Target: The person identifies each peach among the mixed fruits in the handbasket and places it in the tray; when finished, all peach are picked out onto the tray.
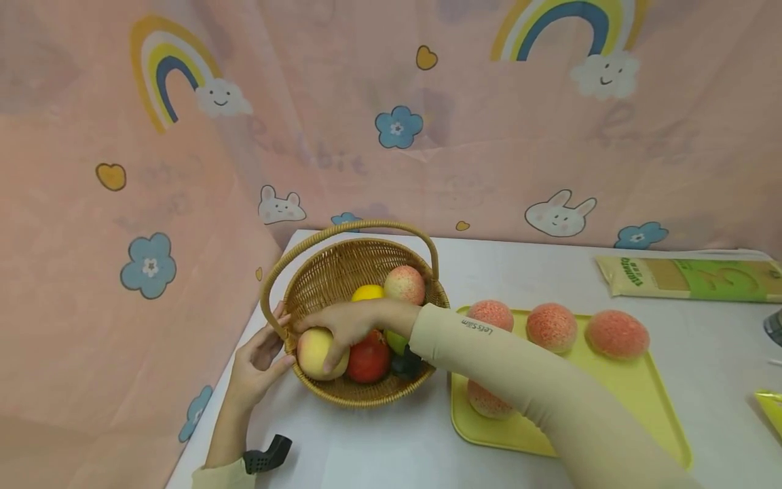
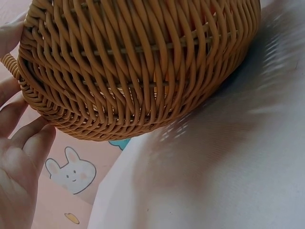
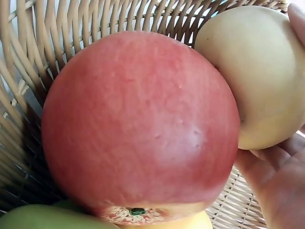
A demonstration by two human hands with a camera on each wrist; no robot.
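Observation:
A wicker basket (image 1: 351, 261) with an arched handle stands on the white table. My right hand (image 1: 348, 322) reaches inside and grips a pale yellow peach (image 1: 313, 354) at the basket's left side. Beside the peach lies a round red fruit (image 1: 368, 361), large in the right wrist view. A yellow fruit (image 1: 367, 293), a pink speckled peach (image 1: 404, 285) and a partly covered green fruit (image 1: 396, 341) are also inside. My left hand (image 1: 256, 360) holds the basket's left rim near the handle's base, thumb and fingers on either side in the left wrist view (image 2: 21, 162).
Right of the basket, a yellow tray (image 1: 635, 401) bears several pinkish-red peaches (image 1: 552, 327), partly covered by my right sleeve. A long noodle package (image 1: 693, 278) lies at the back right. A yellow packet (image 1: 771, 409) shows at the right edge. A patterned pink cloth hangs behind.

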